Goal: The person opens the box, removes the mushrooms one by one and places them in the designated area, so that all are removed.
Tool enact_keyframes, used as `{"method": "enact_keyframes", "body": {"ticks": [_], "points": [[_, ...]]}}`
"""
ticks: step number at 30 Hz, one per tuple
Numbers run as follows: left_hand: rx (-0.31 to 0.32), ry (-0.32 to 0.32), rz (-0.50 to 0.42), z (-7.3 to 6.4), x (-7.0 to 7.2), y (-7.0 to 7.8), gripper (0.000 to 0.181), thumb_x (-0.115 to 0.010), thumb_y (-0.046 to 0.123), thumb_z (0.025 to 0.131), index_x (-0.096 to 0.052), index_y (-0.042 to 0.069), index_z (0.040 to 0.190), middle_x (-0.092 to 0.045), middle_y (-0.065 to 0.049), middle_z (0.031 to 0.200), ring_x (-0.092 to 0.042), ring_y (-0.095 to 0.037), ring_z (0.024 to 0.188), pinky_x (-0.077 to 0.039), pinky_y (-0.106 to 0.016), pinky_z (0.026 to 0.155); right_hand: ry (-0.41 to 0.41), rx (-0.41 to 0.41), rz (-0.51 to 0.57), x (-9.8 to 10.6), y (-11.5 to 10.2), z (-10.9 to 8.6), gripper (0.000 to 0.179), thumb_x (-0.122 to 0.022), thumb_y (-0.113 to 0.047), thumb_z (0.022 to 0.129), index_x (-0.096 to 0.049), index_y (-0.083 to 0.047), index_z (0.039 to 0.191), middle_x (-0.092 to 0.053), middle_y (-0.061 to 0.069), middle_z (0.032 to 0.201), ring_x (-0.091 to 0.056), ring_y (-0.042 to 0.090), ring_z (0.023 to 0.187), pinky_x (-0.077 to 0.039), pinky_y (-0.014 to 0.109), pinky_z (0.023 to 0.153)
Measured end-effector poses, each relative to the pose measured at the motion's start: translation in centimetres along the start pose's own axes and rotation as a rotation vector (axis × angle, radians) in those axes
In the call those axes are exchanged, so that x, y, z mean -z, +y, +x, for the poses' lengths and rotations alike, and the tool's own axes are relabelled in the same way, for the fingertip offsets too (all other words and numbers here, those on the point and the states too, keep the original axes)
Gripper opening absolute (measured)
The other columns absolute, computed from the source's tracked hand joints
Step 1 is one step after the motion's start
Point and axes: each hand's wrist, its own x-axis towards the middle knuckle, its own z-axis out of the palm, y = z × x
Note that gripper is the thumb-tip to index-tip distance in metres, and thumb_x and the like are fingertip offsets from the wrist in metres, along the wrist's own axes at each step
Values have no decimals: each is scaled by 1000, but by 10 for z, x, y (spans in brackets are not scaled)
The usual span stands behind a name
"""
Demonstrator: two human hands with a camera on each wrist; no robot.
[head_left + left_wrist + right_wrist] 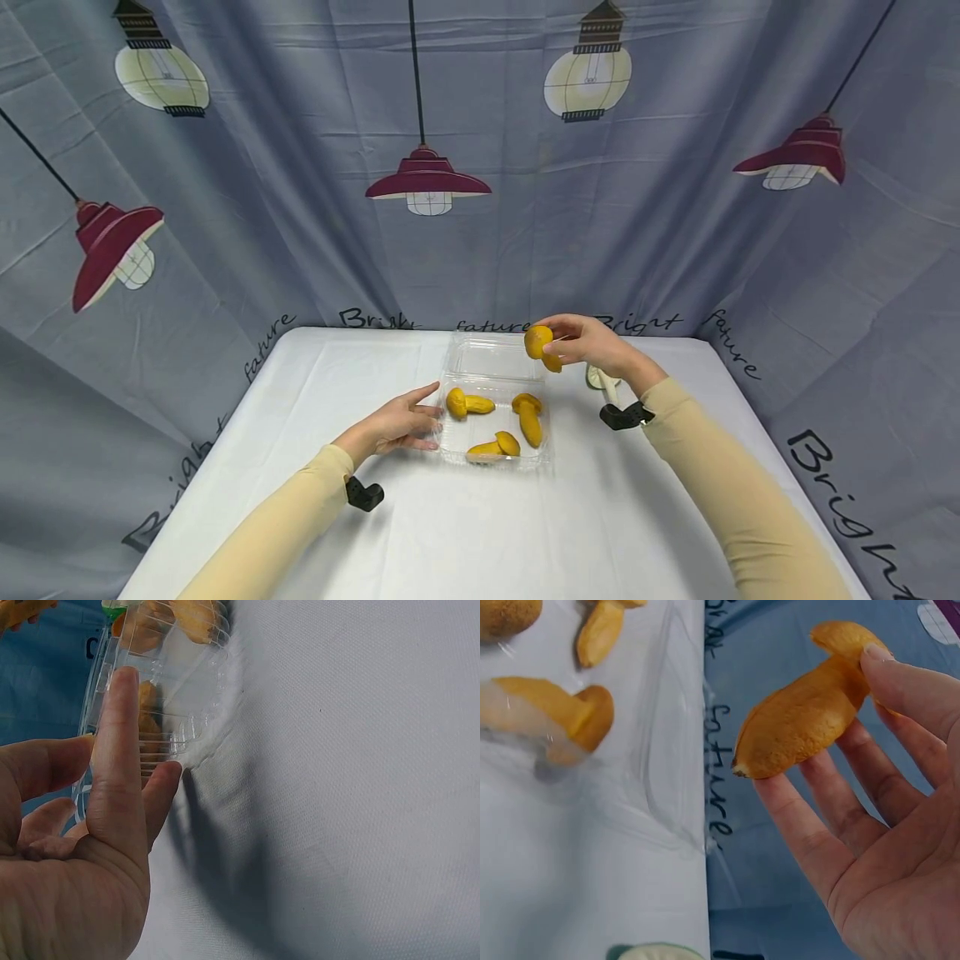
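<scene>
High head view, close wrist views

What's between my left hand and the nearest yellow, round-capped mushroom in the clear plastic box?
In the head view, only the left wall of the clear plastic box stands between your left hand and the yellow, round-capped mushroom.

Left fingers (116, 761) apart, right fingers (804, 832) curved

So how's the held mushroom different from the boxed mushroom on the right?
The held mushroom is up in the air; the boxed mushroom lies in the clear box. The right hand holds the held mushroom, while no hand touches the boxed mushroom. Both are yellow, with caps and stems.
</scene>
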Motion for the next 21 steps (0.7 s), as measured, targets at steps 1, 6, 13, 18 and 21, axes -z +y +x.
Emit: {"method": "enact_keyframes", "body": {"ticks": [1,6,13,18,21], "points": [[0,-2,0,0,0,0,88,-55,-13,95,-18,23,166,-32,-30,159,-50,-42,133,-64,-45,82,5,-2,2,2,0,-1,53,-76,-19,95,-57,-11,144,-60,17,131,-62,33,116,-59,47,95],[2,-3,3,-1,-1,1,88,-55,-12,95,-18,23,166,-31,-31,159,-50,-43,133,-64,-45,82,32,-23,-16,15,2,-7,55,-75,-23,96,-55,-13,146,-60,17,133,-61,34,118,-58,50,96],[2,-4,-3,-1,-1,1,88,-55,-12,95,-18,23,166,-30,-31,160,-48,-43,135,-64,-45,83,74,-32,-27,31,6,-13,58,-76,-24,95,-53,-11,146,-58,19,133,-60,36,119,-59,49,95],[1,-4,-2,-1,-1,0,87,-55,-12,96,-18,23,166,-30,-31,160,-48,-43,135,-64,-45,83,102,-42,-37,42,8,-19,59,-76,-25,95,-52,-8,147,-57,20,132,-59,36,119,-59,46,95],[1,-5,2,0,0,-1,87,-56,-11,96,-18,23,166,-31,-30,160,-47,-42,136,-64,-44,82,122,-51,-47,48,10,-23,60,-74,-25,97,-50,-7,149,-56,21,134,-59,37,121,-58,46,97]]}}
